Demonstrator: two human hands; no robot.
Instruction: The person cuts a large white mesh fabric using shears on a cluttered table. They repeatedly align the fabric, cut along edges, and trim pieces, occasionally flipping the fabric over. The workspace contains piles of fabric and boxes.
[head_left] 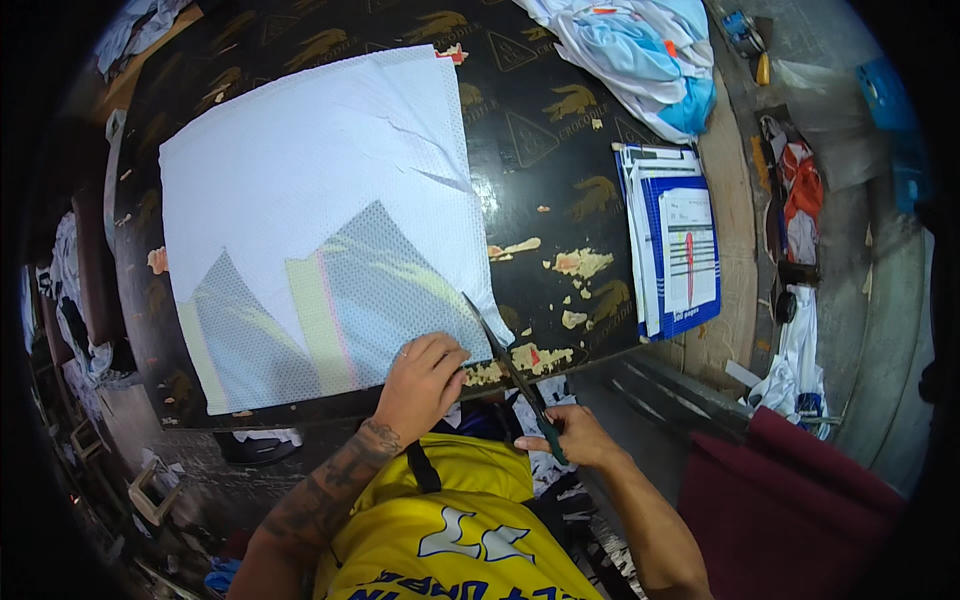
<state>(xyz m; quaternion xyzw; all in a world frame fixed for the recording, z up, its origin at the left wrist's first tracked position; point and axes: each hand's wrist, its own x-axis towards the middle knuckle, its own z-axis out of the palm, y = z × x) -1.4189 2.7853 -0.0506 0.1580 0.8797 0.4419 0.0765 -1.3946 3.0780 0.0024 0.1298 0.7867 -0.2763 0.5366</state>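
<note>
A white mesh fabric piece (300, 150) with grey and yellow printed panels lies spread on the black table. My left hand (428, 375) is at its near edge, fingers bent and close together over the fabric beside the thumb. In my right hand (580, 437) is a pair of large scissors (512, 368) with dark green handles, gripped below the table edge. The long blades point away from me and lie at the fabric's right edge, between the grey panel and a narrow white strip. How far apart the blades are is hard to see.
The black table (530, 200) has gold prints and chipped patches. On its right lie blue-edged papers (690, 250), and a heap of white and light-blue cloth (650, 60) sits at the far right. Maroon cloth (780, 510) hangs at lower right. More fabric scraps (800, 350) lie beyond the table.
</note>
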